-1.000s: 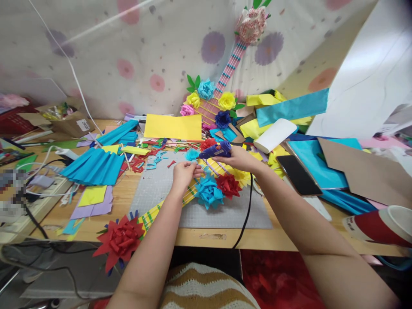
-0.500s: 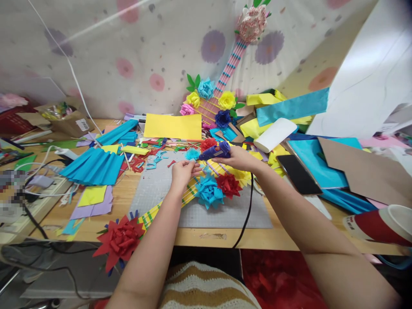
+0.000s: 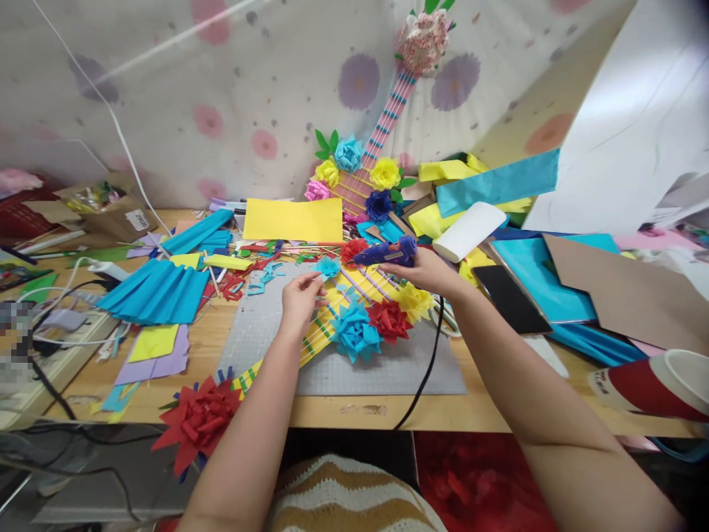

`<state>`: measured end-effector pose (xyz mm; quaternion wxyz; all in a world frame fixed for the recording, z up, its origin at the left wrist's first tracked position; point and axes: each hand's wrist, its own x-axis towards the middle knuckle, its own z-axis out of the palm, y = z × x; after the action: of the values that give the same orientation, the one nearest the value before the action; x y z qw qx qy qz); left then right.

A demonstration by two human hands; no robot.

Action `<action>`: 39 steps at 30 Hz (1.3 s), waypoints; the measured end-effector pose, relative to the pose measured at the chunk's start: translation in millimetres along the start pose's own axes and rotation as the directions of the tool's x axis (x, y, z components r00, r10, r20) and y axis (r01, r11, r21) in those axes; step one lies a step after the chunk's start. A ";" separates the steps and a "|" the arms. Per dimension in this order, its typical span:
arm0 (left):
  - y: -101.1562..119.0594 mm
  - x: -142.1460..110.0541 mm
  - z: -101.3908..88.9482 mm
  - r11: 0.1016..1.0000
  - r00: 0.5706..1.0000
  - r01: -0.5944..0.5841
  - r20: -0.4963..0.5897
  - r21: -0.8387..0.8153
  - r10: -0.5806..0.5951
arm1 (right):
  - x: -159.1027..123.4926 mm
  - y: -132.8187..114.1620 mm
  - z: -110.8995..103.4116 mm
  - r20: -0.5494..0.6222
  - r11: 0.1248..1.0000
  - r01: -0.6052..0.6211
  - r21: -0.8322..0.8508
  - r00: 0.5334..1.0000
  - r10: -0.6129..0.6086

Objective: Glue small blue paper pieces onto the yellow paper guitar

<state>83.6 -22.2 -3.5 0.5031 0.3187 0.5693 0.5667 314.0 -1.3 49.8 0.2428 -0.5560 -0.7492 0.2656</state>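
My right hand (image 3: pixel 429 272) is wrapped round a dark blue glue gun (image 3: pixel 386 253), its nozzle pointing left and its black cord hanging down over the table edge. Pinched in the fingers of my left hand (image 3: pixel 302 297) is a small light blue paper flower (image 3: pixel 328 267). Below both hands lies a yellow paper guitar (image 3: pixel 324 330) with strings and green frets. A blue paper flower (image 3: pixel 357 331), a red paper flower (image 3: pixel 389 320) and a yellow one (image 3: pixel 415 301) sit along its body. A large red flower (image 3: pixel 202 420) covers the end of its neck, overhanging the table's front edge.
A grey cutting mat (image 3: pixel 410 369) lies under the guitar. Behind stands a pink flowered guitar (image 3: pixel 382 133). Blue crepe paper (image 3: pixel 158 288) is on the left. A phone (image 3: pixel 510 298), brown cardboard (image 3: pixel 625 292) and a paper cup (image 3: pixel 653 384) are on the right.
The glue gun has moved right, away from the small blue flower. My left hand has shifted slightly left with the flower. The whole view has shifted a little.
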 end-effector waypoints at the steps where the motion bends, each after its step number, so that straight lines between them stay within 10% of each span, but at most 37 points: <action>1: 0.0 -0.8 -0.6 1.000 1.000 -0.025 0.007 0.000 0.025 | -0.7 1.5 0.1 -0.006 1.000 -0.005 0.007 1.000 0.005; 25: 0.2 -6.7 -7.0 0.998 0.995 0.019 0.100 0.064 -0.025 | -8.5 10.3 -6.0 -0.130 0.990 -0.138 0.039 0.981 0.142; 34: -8.5 -7.6 -9.9 0.916 0.974 -0.225 0.077 0.333 0.212 | -7.9 11.6 -6.5 -0.136 0.983 -0.185 0.013 0.973 0.185; 39: -5.6 -7.2 -17.5 0.717 0.909 -0.401 0.153 0.570 0.387 | -8.0 14.7 -7.7 -0.152 0.985 -0.168 0.031 0.973 0.171</action>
<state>70.5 -35.4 -10.0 0.2529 0.5789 0.6299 0.4518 331.5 -4.5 45.1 0.2817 -0.6345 -0.6756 0.2482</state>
